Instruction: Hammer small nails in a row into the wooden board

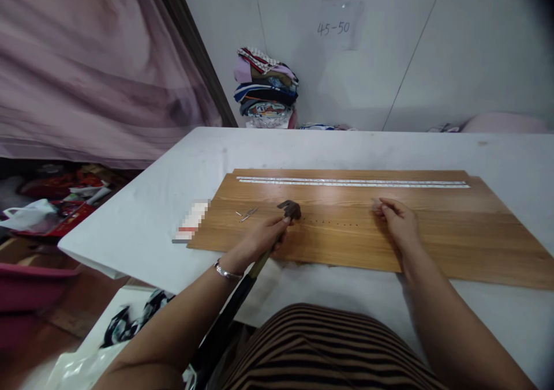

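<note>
My left hand (265,234) is wrapped around a claw hammer (291,209) high on its handle, just below the head. The long dark handle runs back under my forearm. The hammer head rests on or just over a brown wooden board (450,228); I cannot tell which. To the right, my right hand (400,222) is over the board with thumb and fingertips pinched together. What they hold, if anything, is too small to make out. A row of small dark dots (329,222) runs along the board between the hands. Several loose nails (248,214) lie left of the hammer head.
Two long white strips with markings (355,183) lie along the board's far side. The board rests on a white table (142,194). A blurred-out box (193,221) is at the board's left edge. Folded clothes (266,90) are stacked by the wall; a pink curtain (86,61) hangs left.
</note>
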`<state>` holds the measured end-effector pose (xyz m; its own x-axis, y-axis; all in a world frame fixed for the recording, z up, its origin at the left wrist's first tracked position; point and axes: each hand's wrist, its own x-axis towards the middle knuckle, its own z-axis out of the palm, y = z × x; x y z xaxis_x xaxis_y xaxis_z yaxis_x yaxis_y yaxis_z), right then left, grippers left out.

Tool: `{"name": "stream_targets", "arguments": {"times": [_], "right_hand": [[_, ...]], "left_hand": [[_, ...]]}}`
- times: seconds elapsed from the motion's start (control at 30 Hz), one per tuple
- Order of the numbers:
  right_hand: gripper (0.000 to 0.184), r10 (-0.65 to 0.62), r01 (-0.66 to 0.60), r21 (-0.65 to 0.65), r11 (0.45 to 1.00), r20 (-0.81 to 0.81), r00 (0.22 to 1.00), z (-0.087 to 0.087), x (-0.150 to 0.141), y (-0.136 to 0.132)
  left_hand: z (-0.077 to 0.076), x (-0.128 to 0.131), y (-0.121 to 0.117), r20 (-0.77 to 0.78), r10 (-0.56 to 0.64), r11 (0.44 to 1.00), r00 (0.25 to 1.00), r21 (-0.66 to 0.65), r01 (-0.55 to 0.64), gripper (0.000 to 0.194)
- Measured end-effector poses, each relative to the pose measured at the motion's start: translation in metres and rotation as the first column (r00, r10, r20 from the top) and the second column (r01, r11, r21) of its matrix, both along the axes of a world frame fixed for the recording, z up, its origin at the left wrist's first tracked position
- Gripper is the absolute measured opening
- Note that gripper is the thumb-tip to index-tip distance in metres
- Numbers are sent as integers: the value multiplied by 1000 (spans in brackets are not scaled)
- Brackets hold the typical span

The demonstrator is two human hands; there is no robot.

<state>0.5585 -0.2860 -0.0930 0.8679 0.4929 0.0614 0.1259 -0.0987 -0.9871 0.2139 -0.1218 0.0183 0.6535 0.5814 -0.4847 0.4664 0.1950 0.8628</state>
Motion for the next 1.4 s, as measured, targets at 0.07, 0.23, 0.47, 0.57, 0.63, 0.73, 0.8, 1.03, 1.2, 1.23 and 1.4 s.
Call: {"name": "stream_targets", "arguments": {"times": [0.07,0.23,0.47,0.57,0.63,0.73,0.8,1.03,1.2,1.23,1.4], "right_hand": [[40,-2,2,1,1000,-1,1000,0,0,0],[37,1,-1,14,1000,7,1000,1,-1,0],[40,-14,14,12,1000,12,1000,3,-3,0],[41,-18,18,15,1000,-7,1000,2,-3,0],[41,-14,14,21,1000,-7,1000,1,-2,0],[40,-5,5,14,1000,9,1000,-2,0,0],[40,-7,7,3,1000,18,1000,-4,2,-1],[41,13,-13,2,1000,29,999,-5,2,0],[40,14,-14,3,1000,13,1000,-1,1,0],[40,15,-15,2,1000,11,1000,-1,1,0],[39,11,-11,-7,1000,30,999,2,-2,-1]], "left_hand": [[0,0,0,-11,-3,1000,1000,0,3,60],[1,0,0,0,2,1000,1000,-2,-2,56],[2,1,-1,-9,20,1000,1000,-16,-20,55],[3,1,-2,2,25,1000,1000,-16,-25,55],[3,1,-2,12,29,999,1000,-20,-29,56],[4,1,-2,7,41,999,999,-31,-40,56],[5,2,-2,-18,51,998,999,-37,-52,54],[10,3,-4,-38,95,993,995,-70,-97,47],[9,3,-3,-52,80,995,995,-58,-83,42],[9,3,-3,-53,79,995,995,-54,-82,41],[8,2,-4,-34,76,995,997,-58,-78,42]]}}
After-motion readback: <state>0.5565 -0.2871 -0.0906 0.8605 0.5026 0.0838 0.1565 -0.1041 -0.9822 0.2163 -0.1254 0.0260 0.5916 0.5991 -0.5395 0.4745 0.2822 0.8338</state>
